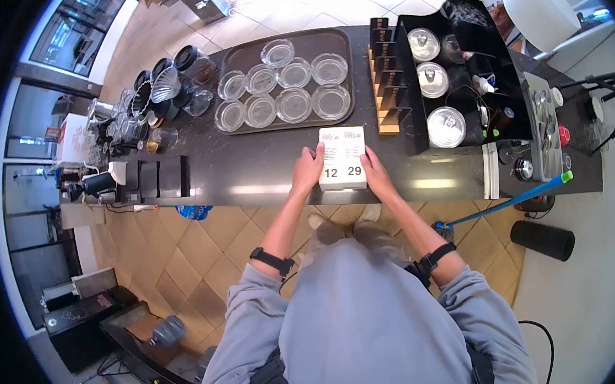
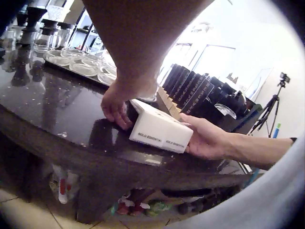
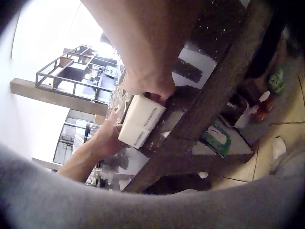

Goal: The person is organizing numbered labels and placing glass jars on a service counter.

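Observation:
A white desk calendar (image 1: 342, 154) stands at the front edge of the dark counter, showing 12 and 29 side by side below small print. Its lower face (image 2: 159, 133) carries small dark lettering in the left wrist view. My left hand (image 1: 309, 169) holds its left side, thumb along the edge. On the opposite side, my right hand (image 1: 377, 174) grips it, and the palm lies against its end in the left wrist view. Behind the calendar sits a brown tray (image 1: 279, 43) with several round clear glass dishes (image 1: 295, 104).
Right of the tray, a wooden rack (image 1: 388, 123) holds dark upright packets. A black organizer (image 1: 481, 30) with silver-lidded cans (image 1: 446, 126) stands beyond it. Glass jars and coffee gear (image 1: 166, 84) crowd the left end. A blue-handled broom (image 1: 508, 199) leans at the right.

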The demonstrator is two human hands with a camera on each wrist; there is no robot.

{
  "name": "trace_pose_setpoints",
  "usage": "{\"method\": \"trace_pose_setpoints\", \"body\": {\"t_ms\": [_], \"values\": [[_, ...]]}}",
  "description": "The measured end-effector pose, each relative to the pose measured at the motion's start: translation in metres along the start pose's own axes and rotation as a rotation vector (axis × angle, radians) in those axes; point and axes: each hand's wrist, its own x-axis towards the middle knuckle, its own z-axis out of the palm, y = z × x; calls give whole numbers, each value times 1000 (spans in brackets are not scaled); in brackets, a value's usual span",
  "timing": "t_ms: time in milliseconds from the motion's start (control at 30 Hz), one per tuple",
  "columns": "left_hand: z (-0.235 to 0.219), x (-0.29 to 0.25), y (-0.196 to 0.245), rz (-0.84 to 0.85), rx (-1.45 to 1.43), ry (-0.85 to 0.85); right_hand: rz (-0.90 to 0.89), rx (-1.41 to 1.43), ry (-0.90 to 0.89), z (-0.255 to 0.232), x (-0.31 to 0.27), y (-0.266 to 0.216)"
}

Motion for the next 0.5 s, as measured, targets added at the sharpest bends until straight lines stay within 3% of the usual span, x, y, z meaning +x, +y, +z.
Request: {"method": "trace_pose_setpoints", "body": {"t_ms": [67, 200, 300, 367, 433, 500], "values": [[-8, -14, -18, 209, -92, -24, -87, -33, 9, 3, -8, 1], [-22, -41, -43, 204, -324, -143, -71, -69, 64, 6, -27, 16], [-29, -54, -88, 307, -479, -111, -230, -77, 43, 16, -31, 23], [-48, -70, -130, 347, -520, -74, -322, -237, 84, 14, -15, 20], [-60, -90, -164, 286, -591, -43, -314, -361, 161, 14, -11, 13], [-75, -122, -203, 265, -563, -7, -369, -595, 401, 10, -39, 9]]}}
